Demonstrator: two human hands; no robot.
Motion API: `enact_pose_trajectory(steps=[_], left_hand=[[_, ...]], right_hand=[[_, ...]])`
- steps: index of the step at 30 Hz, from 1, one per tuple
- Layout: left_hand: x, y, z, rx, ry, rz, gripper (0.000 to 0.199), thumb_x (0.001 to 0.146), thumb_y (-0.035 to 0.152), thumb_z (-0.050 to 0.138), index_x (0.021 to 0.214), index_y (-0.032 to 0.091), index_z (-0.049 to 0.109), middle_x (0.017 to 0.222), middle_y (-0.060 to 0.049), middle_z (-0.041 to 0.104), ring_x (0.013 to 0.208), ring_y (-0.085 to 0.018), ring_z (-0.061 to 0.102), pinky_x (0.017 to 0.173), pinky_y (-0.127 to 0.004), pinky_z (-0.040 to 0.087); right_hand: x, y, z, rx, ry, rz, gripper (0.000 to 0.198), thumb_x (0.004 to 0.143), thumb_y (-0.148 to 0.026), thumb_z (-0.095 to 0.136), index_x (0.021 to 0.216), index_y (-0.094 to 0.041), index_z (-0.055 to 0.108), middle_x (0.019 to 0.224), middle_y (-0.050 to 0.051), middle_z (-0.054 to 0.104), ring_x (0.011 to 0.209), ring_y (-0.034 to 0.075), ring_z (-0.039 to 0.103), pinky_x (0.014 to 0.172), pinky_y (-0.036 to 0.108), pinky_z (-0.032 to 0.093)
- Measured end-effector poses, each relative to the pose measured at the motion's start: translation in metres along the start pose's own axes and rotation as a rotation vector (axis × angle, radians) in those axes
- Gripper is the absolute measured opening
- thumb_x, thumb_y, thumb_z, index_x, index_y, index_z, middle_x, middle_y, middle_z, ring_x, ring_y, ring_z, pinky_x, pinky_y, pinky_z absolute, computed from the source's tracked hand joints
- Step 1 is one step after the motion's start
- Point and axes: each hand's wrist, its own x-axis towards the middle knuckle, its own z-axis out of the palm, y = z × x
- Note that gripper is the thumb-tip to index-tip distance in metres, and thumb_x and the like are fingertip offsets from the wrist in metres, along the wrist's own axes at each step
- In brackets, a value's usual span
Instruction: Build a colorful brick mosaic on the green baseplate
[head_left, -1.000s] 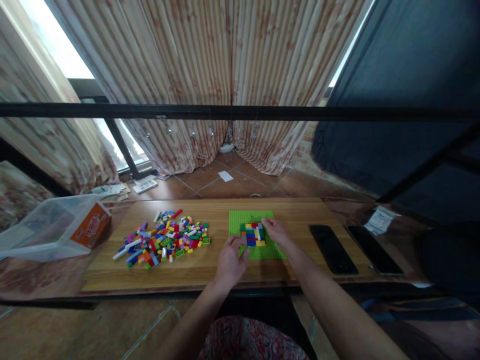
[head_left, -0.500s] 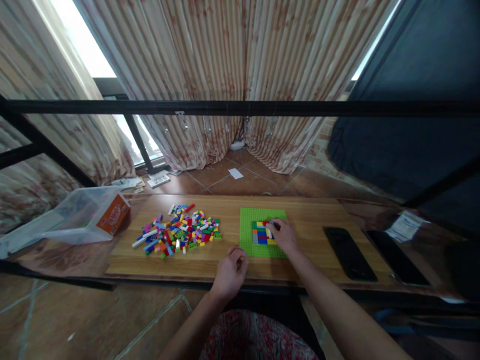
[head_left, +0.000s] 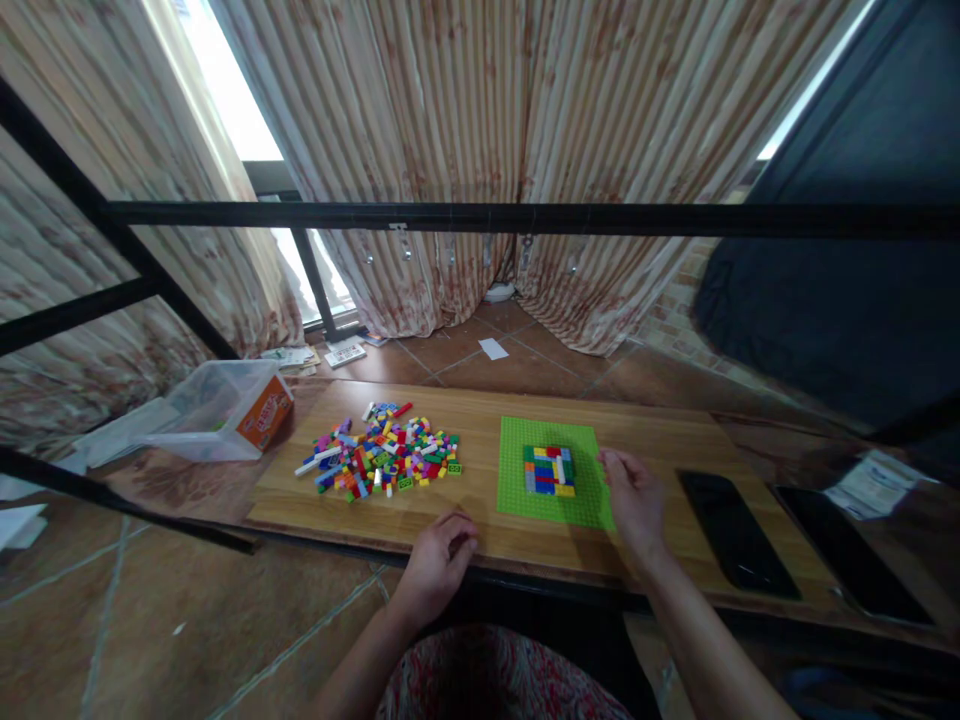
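Observation:
A bright green baseplate (head_left: 513, 480) lies on the wooden board, bearing a squarish build of coloured toy bricks (head_left: 549, 473). Just off the plate's right edge, my right hand (head_left: 634, 505) has its thumb and fingers drawn together; anything between the tips is too small to name. My left hand (head_left: 441, 560) rests by the board's front edge, left of the plate, with fingers curled in and whatever they hold hidden. A loose pile of mixed bricks (head_left: 386, 455) spreads over the board's left part, beyond my left hand.
A clear plastic box (head_left: 214, 400) with an orange label sits beyond the board's left end. Two dark phone-like slabs (head_left: 739, 535) lie at the right. A black metal rail (head_left: 465, 217) crosses in front of the curtains (head_left: 450, 110).
My right hand has come off the brick build and moved right to the plate's edge. My left hand has shifted left, away from the plate. The whole view has turned slightly left.

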Motion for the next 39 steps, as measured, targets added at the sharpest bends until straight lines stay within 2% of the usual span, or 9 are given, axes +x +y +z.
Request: enact_pose_trajectory(steps=[4,10,13,17,25,29,34,37,39], left_hand=[[-0.002,0.001,-0.001,0.006,0.025,-0.014,0.012,0.085,0.016,0.05,0.083,0.02,0.061,0.088,-0.003,0.062,0.084,-0.016,0.06,0.078,-0.027,0.046],[-0.01,-0.006,-0.022,0.112,0.155,-0.057,0.012,0.086,0.022,0.05,0.087,0.02,0.062,0.086,-0.004,0.064,0.08,-0.016,0.06,0.073,-0.027,0.046],[-0.015,-0.017,-0.038,0.168,0.274,-0.13,0.013,0.086,0.024,0.05,0.086,0.019,0.062,0.085,-0.005,0.065,0.079,-0.018,0.061,0.073,-0.029,0.047],[-0.02,-0.035,-0.054,0.196,0.412,-0.221,0.014,0.085,0.026,0.052,0.088,0.019,0.063,0.086,-0.005,0.067,0.08,-0.019,0.062,0.074,-0.03,0.049],[-0.013,-0.049,-0.062,0.118,0.438,-0.219,0.015,0.083,0.029,0.054,0.085,0.019,0.065,0.085,-0.004,0.067,0.08,-0.017,0.062,0.076,-0.028,0.049],[-0.011,-0.049,-0.064,0.068,0.43,-0.247,0.019,0.082,0.034,0.055,0.085,0.018,0.065,0.085,-0.004,0.067,0.08,-0.018,0.063,0.076,-0.029,0.05],[-0.01,-0.05,-0.067,0.099,0.423,-0.283,0.026,0.08,0.042,0.057,0.087,0.018,0.066,0.087,-0.005,0.068,0.082,-0.02,0.063,0.08,-0.031,0.05],[-0.008,-0.052,-0.07,0.125,0.407,-0.296,0.029,0.078,0.045,0.058,0.086,0.019,0.066,0.086,-0.005,0.069,0.081,-0.02,0.064,0.079,-0.031,0.05],[-0.007,-0.054,-0.072,0.142,0.401,-0.314,0.031,0.076,0.048,0.058,0.085,0.019,0.066,0.085,-0.004,0.069,0.08,-0.021,0.064,0.077,-0.031,0.051]], right_hand=[[-0.052,-0.013,0.006,0.05,-0.076,0.011,0.039,0.084,-0.052,0.051,0.09,-0.017,0.068,0.093,0.009,0.071,0.089,0.022,0.064,0.081,0.034,0.047],[-0.106,-0.02,0.037,0.005,-0.463,-0.088,0.028,0.09,-0.042,0.049,0.095,-0.021,0.068,0.099,0.006,0.068,0.095,0.021,0.062,0.086,0.034,0.046],[-0.11,-0.028,0.057,-0.041,-0.585,-0.21,0.024,0.091,-0.035,0.047,0.095,-0.022,0.067,0.096,0.005,0.067,0.091,0.02,0.061,0.084,0.034,0.046],[-0.107,-0.037,0.089,-0.082,-0.647,-0.34,0.02,0.091,-0.026,0.048,0.094,-0.022,0.067,0.092,0.004,0.065,0.089,0.019,0.061,0.082,0.032,0.047],[-0.1,-0.063,0.155,-0.256,-0.747,-0.523,0.018,0.089,-0.018,0.051,0.096,-0.024,0.066,0.096,0.004,0.062,0.091,0.019,0.057,0.081,0.031,0.045],[-0.1,-0.07,0.176,-0.374,-0.739,-0.594,0.014,0.089,-0.016,0.054,0.092,-0.022,0.065,0.092,0.005,0.059,0.09,0.02,0.054,0.079,0.031,0.044],[-0.102,-0.067,0.18,-0.417,-0.716,-0.62,0.01,0.089,-0.015,0.055,0.084,-0.021,0.062,0.091,0.005,0.059,0.089,0.021,0.053,0.078,0.031,0.044],[-0.107,-0.065,0.163,-0.34,-0.691,-0.586,0.01,0.09,-0.016,0.055,0.085,-0.021,0.061,0.089,0.004,0.06,0.088,0.019,0.055,0.079,0.03,0.044],[-0.11,-0.062,0.142,-0.251,-0.651,-0.526,0.01,0.091,-0.018,0.054,0.086,-0.022,0.061,0.087,0.003,0.061,0.087,0.018,0.056,0.08,0.029,0.044]])
